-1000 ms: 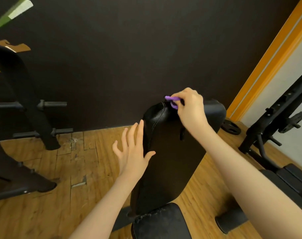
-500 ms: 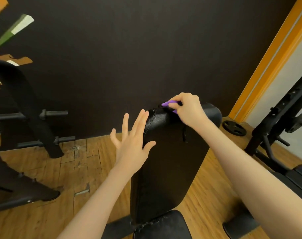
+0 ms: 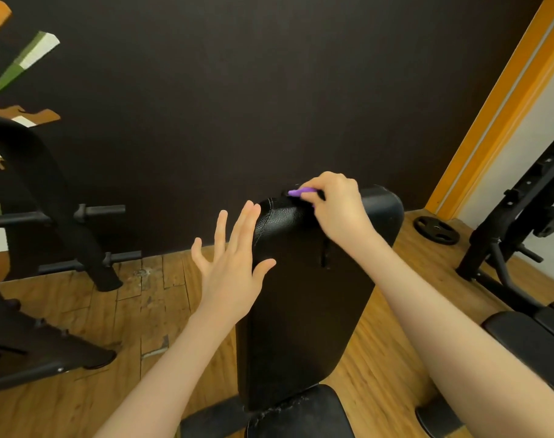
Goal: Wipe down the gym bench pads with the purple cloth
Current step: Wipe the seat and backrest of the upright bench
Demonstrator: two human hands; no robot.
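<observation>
Right hand [image 3: 339, 210] sits at the top edge of the upright black backrest pad [image 3: 304, 305], its fingers curled around the purple cloth [image 3: 301, 192]; only a small fold of the cloth shows, poking out toward nine o'clock from under the knuckles and lying on the pad's rounded top. Left hand [image 3: 234, 263] is spread flat with straight fingers at the pad's nine o'clock side, the thumb lying over the pad's front face and the fingertips reaching up beside its upper corner; it holds nothing, and whether the palm touches the pad cannot be told. Below the backrest, at six o'clock, the worn edge of the black seat pad [image 3: 304, 412] shows. On the wooden floor [image 3: 136, 314] at nine o'clock stands a black plate rack [image 3: 64, 216] with bare pegs. At three o'clock a second black bench frame [image 3: 522, 222] stands against the light wall, and a weight plate [image 3: 436, 230] lies flat on the floor between it and the backrest. A dark wall [image 3: 237, 90] fills the background.
</observation>
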